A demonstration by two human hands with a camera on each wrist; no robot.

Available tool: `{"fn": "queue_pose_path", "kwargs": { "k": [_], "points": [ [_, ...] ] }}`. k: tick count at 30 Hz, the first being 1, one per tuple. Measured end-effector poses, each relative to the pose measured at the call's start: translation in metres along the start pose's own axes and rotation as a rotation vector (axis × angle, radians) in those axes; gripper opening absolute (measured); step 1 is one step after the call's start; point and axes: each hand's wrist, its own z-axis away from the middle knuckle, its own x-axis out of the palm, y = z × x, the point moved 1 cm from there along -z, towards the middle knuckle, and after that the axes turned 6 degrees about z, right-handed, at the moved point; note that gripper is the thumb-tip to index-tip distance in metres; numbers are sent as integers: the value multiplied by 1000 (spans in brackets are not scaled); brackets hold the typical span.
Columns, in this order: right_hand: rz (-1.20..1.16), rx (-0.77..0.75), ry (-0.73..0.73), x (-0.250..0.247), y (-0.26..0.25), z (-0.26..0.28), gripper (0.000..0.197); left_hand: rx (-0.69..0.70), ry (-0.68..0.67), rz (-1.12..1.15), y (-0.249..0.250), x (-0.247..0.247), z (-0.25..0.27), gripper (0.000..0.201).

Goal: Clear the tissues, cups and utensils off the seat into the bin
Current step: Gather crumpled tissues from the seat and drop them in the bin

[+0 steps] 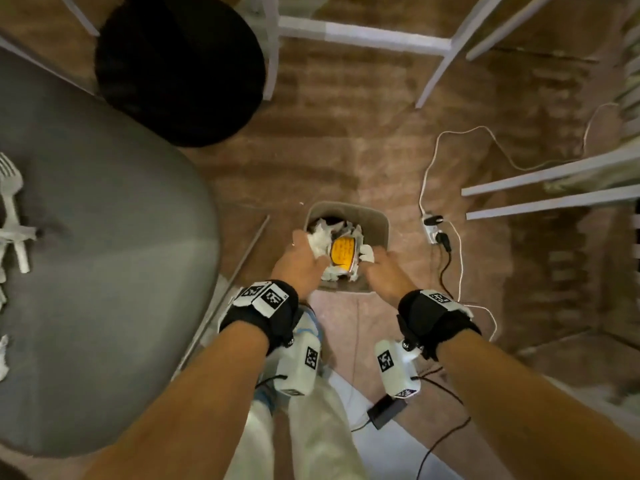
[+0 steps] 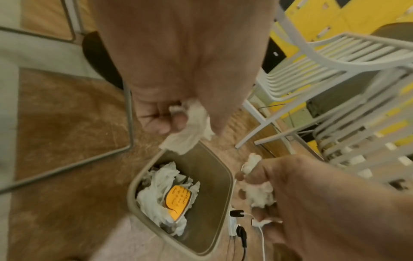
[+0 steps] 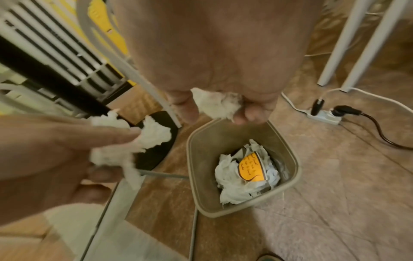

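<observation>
The beige bin (image 1: pixel 379 221) stands on the floor right of the grey seat (image 1: pixel 104 271) and holds crumpled tissues and an orange paper cup (image 1: pixel 341 254). My left hand (image 1: pixel 304 252) hovers above the bin's left rim, gripping a crumpled white tissue (image 2: pixel 192 123). My right hand (image 1: pixel 377 268) is over the near right rim, fingers curled round another tissue (image 3: pixel 216 106). Both tissues show from the opposite wrists too: the left tissue (image 3: pixel 154 136), the right tissue (image 2: pixel 259 192). White plastic forks (image 1: pixel 12 202) and a tissue scrap (image 1: pixel 2 355) lie on the seat's left edge.
A power strip (image 1: pixel 433 230) with plugged cables lies on the floor just right of the bin. White chair legs (image 1: pixel 436 71) stand beyond and to the right. A black round object (image 1: pixel 180 67) sits behind the seat. The seat's metal frame (image 1: pixel 239 265) runs left of the bin.
</observation>
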Motion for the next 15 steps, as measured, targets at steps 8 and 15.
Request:
{"fn": "queue_pose_path", "kwargs": {
  "k": [8, 15],
  "points": [
    [195, -18, -76, -13, -3, -8, 76, 35, -354, -86, -14, 30, -47, 77],
    [272, -128, -34, -21, -40, 33, 50, 98, -182, 212, -26, -19, 37, 34]
  ]
}}
